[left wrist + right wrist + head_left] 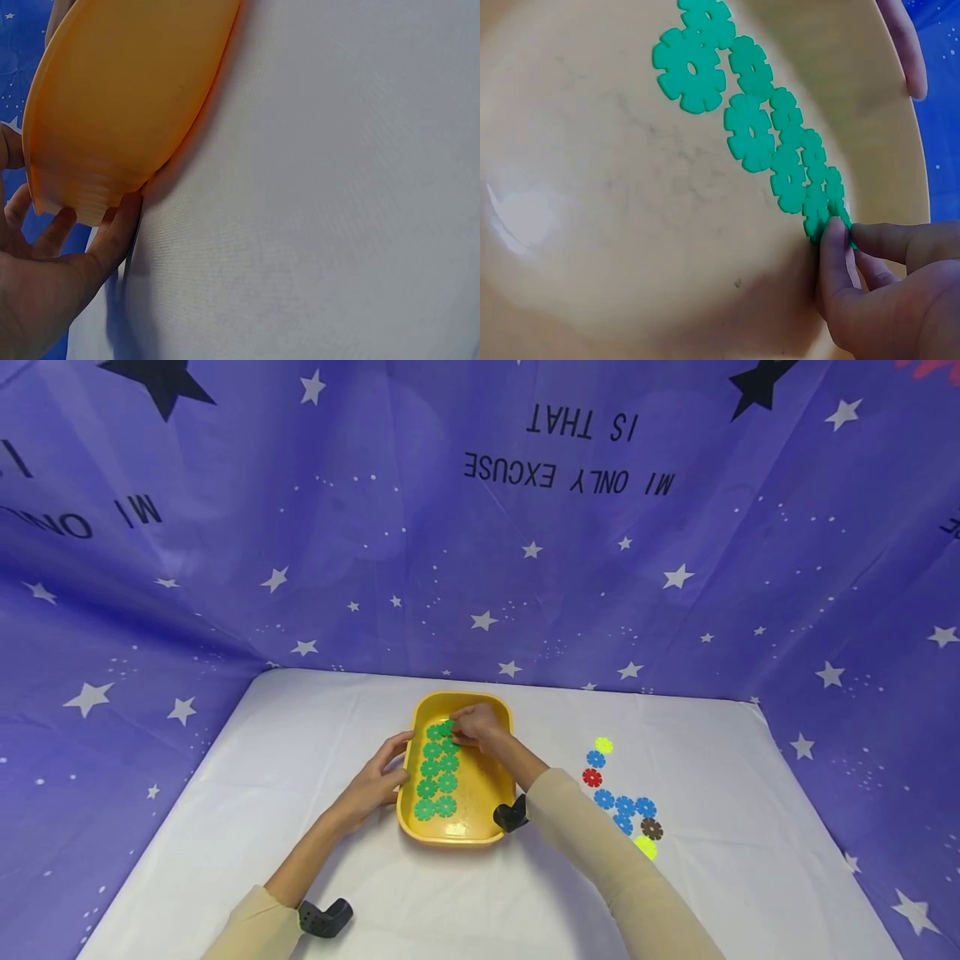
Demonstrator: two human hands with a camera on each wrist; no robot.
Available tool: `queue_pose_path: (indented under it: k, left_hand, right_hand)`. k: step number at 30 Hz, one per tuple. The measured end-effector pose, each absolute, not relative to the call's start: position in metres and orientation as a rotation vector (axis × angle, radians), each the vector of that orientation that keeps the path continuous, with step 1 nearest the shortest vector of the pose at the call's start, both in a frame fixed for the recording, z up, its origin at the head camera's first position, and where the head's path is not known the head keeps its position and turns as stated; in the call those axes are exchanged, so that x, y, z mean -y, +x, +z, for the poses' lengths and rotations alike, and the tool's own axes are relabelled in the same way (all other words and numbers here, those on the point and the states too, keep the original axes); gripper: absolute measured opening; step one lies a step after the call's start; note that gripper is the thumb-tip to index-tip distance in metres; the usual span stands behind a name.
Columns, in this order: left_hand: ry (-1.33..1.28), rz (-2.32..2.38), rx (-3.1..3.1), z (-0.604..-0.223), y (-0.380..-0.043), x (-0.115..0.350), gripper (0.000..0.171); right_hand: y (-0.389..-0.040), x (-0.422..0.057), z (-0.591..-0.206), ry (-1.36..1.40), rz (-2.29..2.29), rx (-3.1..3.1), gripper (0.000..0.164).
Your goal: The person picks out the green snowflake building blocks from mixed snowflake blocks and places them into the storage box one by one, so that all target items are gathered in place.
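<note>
My left hand (pixel 375 782) holds the left side of a yellow tray (pixel 487 785), its fingers bent against the wall and rim. Seen from the left wrist, fingertips (pixel 66 216) touch the tray's outer wall. Inside, green notched flower discs (pixel 427 787) lie flat in two columns along the left side. At the tray's far end, my right hand (pixel 477 727) reaches in over the discs. The right wrist view shows its thumb and fingers (pixel 836 244) pinching a green flower disc (pixel 847 223) at the end of the columns; the fingertips partly hide that disc.
On the white-covered table (pixel 720 777), right of the tray, lie loose flower discs: several blue discs (pixel 625 807), a red disc (pixel 592 777), a brown disc (pixel 652 829) and two yellow discs (pixel 603 745). A purple star-printed cloth (pixel 450 568) hangs behind and at both sides.
</note>
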State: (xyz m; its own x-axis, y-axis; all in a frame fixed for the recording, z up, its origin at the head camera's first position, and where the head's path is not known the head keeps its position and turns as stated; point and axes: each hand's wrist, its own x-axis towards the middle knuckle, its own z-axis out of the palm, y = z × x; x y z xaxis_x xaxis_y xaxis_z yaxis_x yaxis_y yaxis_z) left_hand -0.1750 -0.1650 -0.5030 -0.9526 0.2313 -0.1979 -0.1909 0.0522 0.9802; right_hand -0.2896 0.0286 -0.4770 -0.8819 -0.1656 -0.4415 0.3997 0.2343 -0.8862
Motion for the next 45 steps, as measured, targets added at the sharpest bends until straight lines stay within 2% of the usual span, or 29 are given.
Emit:
queue_pose_path:
  k: [39, 45]
  left_hand:
    - [0.040, 1.982, -2.036, -0.503, -0.175, 0.164, 0.071]
    - [0.040, 1.979, -2.033, -0.504, -0.176, 0.164, 0.071]
  right_hand:
    - [-0.288, -0.030, -0.473, 0.304, -1.597, -2.249, 0.024]
    - [-0.290, -0.034, -0.467, 0.302, -1.644, -2.165, 0.014]
